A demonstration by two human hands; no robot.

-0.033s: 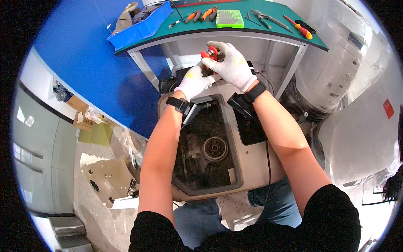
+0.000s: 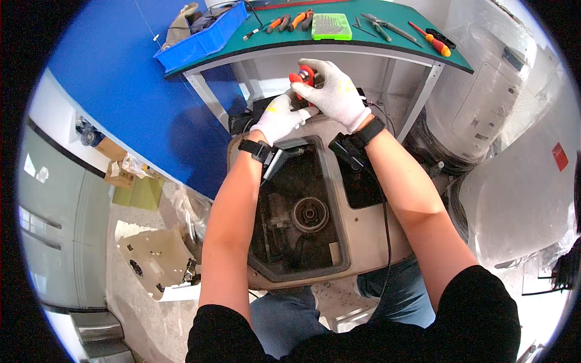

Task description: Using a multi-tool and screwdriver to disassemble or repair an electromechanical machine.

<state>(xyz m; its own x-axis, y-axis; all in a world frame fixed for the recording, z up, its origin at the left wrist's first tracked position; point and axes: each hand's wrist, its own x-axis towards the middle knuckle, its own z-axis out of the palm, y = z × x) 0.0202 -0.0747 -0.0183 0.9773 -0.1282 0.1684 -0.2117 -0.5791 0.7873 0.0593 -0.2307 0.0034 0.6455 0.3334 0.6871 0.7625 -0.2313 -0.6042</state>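
Note:
Both hands wear white work gloves with yellow marks, raised together over the far end of a dirty beige machine housing (image 2: 363, 233). My right hand (image 2: 331, 94) closes its thumb and fingers around a red-handled tool (image 2: 306, 75) with a bright metal part. My left hand (image 2: 280, 118) is just below and to the left, its fingers curled in under the tool. What the left fingers grip is hidden, though a bit of red shows near their tips. Below the wrists, the housing's dark cavity (image 2: 296, 254) holds a round metal hub (image 2: 310, 214).
A green-topped bench (image 2: 284, 37) stands ahead, carrying orange-handled pliers (image 2: 299, 19), a green bit case (image 2: 331, 27), a screwdriver (image 2: 437, 45) and a blue bin (image 2: 200, 45). Plastic-wrapped units (image 2: 478, 91) stand right. A detached beige panel (image 2: 154, 257) lies left. A black cable (image 2: 387, 242) crosses the housing.

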